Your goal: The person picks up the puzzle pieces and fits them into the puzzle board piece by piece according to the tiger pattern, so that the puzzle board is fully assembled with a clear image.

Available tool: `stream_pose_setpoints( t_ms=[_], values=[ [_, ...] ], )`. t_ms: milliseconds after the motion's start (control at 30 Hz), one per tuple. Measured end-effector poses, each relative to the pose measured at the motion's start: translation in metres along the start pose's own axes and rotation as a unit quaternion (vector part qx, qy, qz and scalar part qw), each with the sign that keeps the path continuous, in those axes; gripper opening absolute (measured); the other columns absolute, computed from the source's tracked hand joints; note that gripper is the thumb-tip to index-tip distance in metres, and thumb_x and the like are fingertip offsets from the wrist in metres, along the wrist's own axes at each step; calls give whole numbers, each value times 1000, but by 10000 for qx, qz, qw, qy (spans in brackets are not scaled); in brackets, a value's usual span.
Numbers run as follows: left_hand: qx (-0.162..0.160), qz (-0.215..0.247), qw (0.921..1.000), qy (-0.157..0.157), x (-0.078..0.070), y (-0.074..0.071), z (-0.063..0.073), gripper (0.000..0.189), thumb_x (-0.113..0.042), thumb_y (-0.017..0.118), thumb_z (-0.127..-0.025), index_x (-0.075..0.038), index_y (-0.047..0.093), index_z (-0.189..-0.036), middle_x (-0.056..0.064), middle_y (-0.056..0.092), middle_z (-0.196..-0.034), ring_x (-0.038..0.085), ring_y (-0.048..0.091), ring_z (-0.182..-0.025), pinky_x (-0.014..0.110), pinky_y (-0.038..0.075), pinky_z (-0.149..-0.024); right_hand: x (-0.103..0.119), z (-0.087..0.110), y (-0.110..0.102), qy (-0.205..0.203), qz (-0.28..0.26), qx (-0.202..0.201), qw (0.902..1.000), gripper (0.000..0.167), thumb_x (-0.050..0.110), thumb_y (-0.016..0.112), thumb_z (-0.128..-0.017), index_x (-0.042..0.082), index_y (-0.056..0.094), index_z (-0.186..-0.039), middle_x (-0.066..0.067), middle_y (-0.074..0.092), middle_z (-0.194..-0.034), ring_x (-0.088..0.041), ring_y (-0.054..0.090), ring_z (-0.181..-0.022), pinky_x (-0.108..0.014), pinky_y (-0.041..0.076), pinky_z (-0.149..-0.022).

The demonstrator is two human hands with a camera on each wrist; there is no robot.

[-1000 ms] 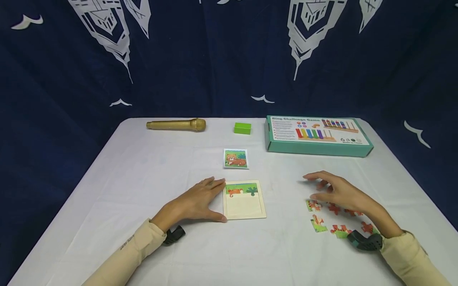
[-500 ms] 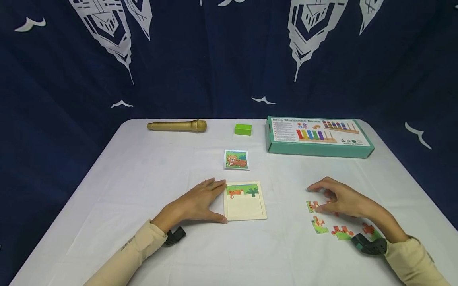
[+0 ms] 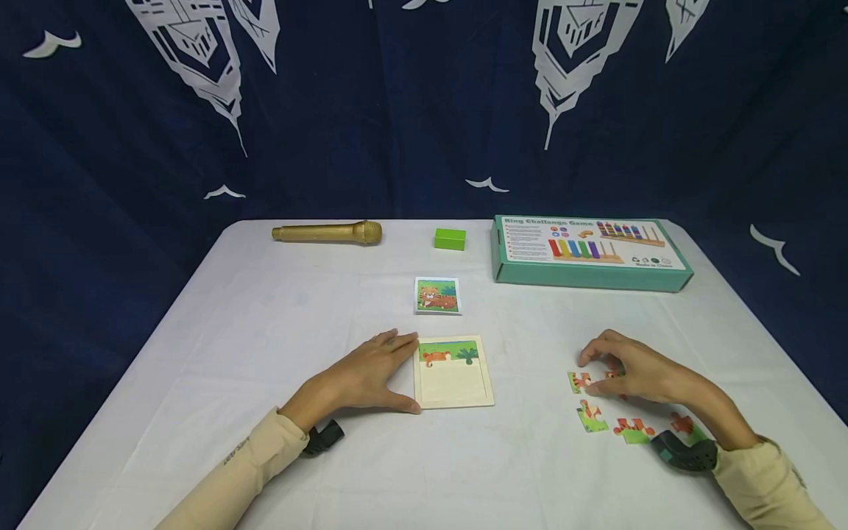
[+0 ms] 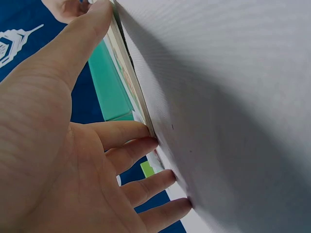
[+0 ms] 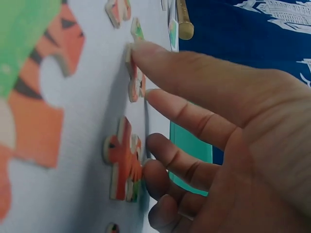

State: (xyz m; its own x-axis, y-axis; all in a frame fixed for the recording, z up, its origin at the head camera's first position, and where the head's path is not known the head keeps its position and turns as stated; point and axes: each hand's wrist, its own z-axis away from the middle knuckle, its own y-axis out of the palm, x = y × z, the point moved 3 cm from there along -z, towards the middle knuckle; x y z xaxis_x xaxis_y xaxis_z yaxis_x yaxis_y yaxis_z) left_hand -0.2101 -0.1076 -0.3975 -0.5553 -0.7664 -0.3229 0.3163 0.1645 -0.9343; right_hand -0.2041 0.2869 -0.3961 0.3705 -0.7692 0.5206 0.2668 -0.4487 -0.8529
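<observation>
My left hand rests at the left edge of a square wooden puzzle board, fingers extended and thumb at its lower corner. A printed strip with a tiger's back and a plant fills the board's top; below, it is bare wood. On the right, my right hand bends over loose jigsaw pieces, its thumb and index finger pinching a puzzle piece at opposite edges. Another tiger-print piece lies under the other curled fingers. Nearer the wrist are a green-cornered piece and a wider piece.
A small tiger picture card lies beyond the board. Farther back are a gold microphone, a green block and a teal game box. A white cloth covers the table, with a dark blue curtain behind.
My right hand has come down and slightly nearer over the pieces, and its index finger has drawn in toward the thumb. The left hand and the board have stayed in place.
</observation>
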Motion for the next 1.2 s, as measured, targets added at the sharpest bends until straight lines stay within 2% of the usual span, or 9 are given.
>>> stream_pose_setpoints(
  t_ms=[167, 333, 500, 733, 1000, 1200],
  values=[
    [3, -8, 10000, 5, 0, 0, 0, 105, -66, 70, -73, -5, 31, -150, 2, 27, -157, 32, 20, -144, 46, 21, -115, 3, 1, 0, 52, 114, 100, 9999, 36, 35, 81, -74, 19, 65, -102, 4, 53, -101, -10, 48, -90, -24, 43, -80],
    [8, -15, 10000, 20, 0, -1, 0, 104, -65, 70, -73, -5, 31, -150, 2, 27, -157, 32, 19, -145, 46, 21, -116, 6, 0, 1, 75, 178, 96, 9998, 27, 29, 81, -75, 21, 65, -96, 5, 53, -98, -10, 47, -88, -24, 42, -76],
    [10, 13, 10000, 1, -1, -1, 0, 105, -65, 70, -73, -5, 31, -150, 2, 27, -157, 32, 19, -145, 46, 21, -115, 9, -1, 3, 65, 178, 27, 9998, 28, 26, 81, -76, 19, 62, -95, 6, 52, -92, -9, 45, -83, -22, 39, -71],
    [17, -1, 10000, -20, -1, -1, 0, 104, -65, 70, -73, -6, 31, -150, 2, 27, -157, 32, 19, -145, 46, 21, -115, 10, -4, 5, -333, -101, -36, 9994, 27, 21, 79, -79, 16, 56, -93, 6, 51, -84, -7, 46, -76, -21, 38, -65],
    [9, -6, 10000, -19, -1, -1, 0, 104, -65, 70, -73, -6, 31, -150, 2, 27, -157, 32, 19, -145, 48, 22, -115, 13, -3, 6, -568, -406, 32, 9976, 20, 15, 71, -87, 14, 55, -98, 8, 48, -73, -1, 44, -66, -20, 38, -56],
    [8, 18, 10000, -24, -1, 0, 0, 104, -65, 70, -73, -6, 31, -150, 1, 27, -157, 32, 20, -144, 48, 23, -114, 13, -3, 5, -245, -696, 96, 9972, 15, 13, 63, -93, 12, 56, -106, 7, 46, -66, -3, 44, -47, -22, 40, -44]
  ],
)
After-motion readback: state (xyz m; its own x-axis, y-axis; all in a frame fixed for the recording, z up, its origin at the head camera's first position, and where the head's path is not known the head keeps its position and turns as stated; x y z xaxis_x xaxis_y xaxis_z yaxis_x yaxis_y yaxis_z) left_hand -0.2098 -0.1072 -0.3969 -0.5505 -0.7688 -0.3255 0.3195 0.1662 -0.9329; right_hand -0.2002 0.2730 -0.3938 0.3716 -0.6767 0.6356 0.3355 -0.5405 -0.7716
